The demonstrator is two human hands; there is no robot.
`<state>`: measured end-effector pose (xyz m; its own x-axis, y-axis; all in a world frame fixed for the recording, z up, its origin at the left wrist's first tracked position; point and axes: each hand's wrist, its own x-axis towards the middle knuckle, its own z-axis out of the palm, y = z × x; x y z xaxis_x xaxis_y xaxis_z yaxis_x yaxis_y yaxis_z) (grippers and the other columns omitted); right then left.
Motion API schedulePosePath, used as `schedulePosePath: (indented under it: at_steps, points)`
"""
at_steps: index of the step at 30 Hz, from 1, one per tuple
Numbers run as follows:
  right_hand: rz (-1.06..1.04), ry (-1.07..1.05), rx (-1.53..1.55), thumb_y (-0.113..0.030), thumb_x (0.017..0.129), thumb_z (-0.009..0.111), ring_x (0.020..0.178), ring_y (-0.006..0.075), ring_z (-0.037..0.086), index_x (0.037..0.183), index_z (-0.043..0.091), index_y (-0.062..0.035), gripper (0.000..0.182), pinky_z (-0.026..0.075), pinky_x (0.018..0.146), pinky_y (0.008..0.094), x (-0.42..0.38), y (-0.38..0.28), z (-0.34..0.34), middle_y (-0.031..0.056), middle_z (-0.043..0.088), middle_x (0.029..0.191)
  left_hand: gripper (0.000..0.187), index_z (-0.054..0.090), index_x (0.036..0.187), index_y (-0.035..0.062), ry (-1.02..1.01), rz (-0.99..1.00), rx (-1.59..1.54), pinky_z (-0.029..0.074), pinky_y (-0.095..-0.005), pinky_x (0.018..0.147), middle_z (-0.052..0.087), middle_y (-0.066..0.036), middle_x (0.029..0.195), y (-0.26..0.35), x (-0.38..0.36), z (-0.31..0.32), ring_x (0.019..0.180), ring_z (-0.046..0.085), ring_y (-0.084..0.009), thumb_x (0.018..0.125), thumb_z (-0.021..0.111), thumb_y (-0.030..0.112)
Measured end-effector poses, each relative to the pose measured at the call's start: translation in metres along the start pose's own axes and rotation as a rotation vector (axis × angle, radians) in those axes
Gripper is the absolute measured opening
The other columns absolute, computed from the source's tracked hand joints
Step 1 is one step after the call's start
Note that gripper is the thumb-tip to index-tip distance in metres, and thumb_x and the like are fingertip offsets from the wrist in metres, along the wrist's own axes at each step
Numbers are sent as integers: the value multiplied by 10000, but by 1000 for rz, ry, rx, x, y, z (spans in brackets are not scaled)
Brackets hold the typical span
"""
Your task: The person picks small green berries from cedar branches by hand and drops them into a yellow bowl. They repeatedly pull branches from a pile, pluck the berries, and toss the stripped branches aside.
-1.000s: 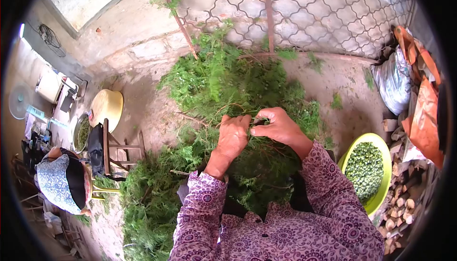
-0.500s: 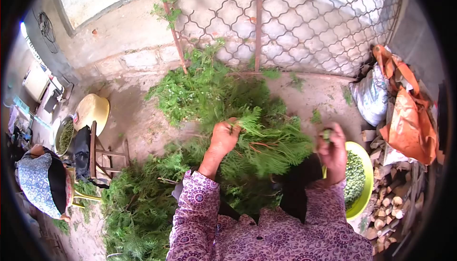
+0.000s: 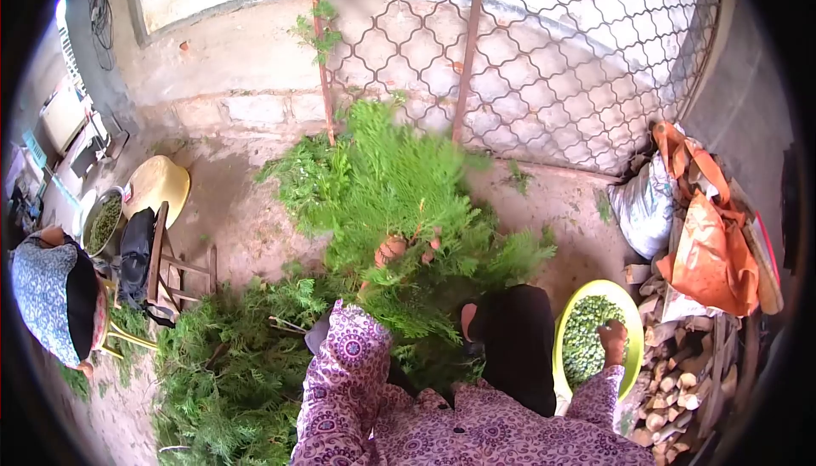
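My left hand (image 3: 390, 250) is closed around a leafy green branch (image 3: 399, 181), its feathery fronds partly covering the fingers. The branch rises in front of me, above more cut greenery. My right hand (image 3: 612, 337) is over the oval yellow basin (image 3: 559, 355) at my right, fingers curled downward near its contents. Whether anything is in those fingers is hidden. Many small, round, pale-green cones or seeds (image 3: 586, 326) fill much of the basin. A heap of cut green branches (image 3: 229, 381) spreads across the floor at my left.
A wire-lattice gate (image 3: 535, 67) stands ahead against a wall. Orange sack (image 3: 710, 254), white sack (image 3: 643, 207) and stacked firewood (image 3: 676, 381) lie at right. At left are a person (image 3: 51, 296), a wooden stool (image 3: 174, 266), a pale-yellow tub (image 3: 161, 190) and a metal bowl (image 3: 104, 221).
My right hand has moved down into the basin area from beside it, where it held something small and green. The branch in my left hand now stands more upright, its fronds pointing away.
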<state>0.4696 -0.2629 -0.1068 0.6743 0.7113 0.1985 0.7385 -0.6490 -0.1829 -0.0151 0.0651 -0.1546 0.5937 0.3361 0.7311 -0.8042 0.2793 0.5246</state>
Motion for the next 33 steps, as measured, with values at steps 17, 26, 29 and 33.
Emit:
schedulePosePath:
  at_steps: [17, 26, 29, 33]
  points:
    - [-1082, -220, 1024, -34, 669, 674, 680, 184, 560, 912, 561, -10, 269, 448, 604, 262, -85, -417, -129, 113, 573, 791, 295, 498, 1038, -23, 824, -15, -110, 490, -291, 664, 567, -92, 851, 40, 44, 105, 707, 570, -165, 794, 523, 142]
    - [-1037, -181, 909, -60, 657, 706, 634, 135, 521, 888, 535, -31, 289, 414, 531, 259, -112, -443, -105, 51, 499, 744, 171, 573, 895, 28, 782, 57, 33, 448, -245, 634, 573, -20, 781, 44, 40, 121, 712, 521, -88, 803, 526, 164]
    - [-1036, -178, 888, -109, 676, 689, 653, 239, 542, 909, 529, -41, 291, 431, 542, 319, -111, -445, -99, 108, 529, 768, 171, 572, 890, 32, 759, 33, 53, 442, -235, 643, 572, -11, 788, 45, 39, 120, 715, 516, -81, 809, 522, 173]
    - [-1043, -129, 854, -146, 700, 665, 632, 316, 562, 903, 525, -57, 262, 445, 541, 363, -113, -449, -100, 139, 541, 730, 171, 570, 884, 36, 755, 31, 64, 434, -222, 656, 570, 1, 797, 44, 38, 127, 720, 510, -70, 817, 516, 184]
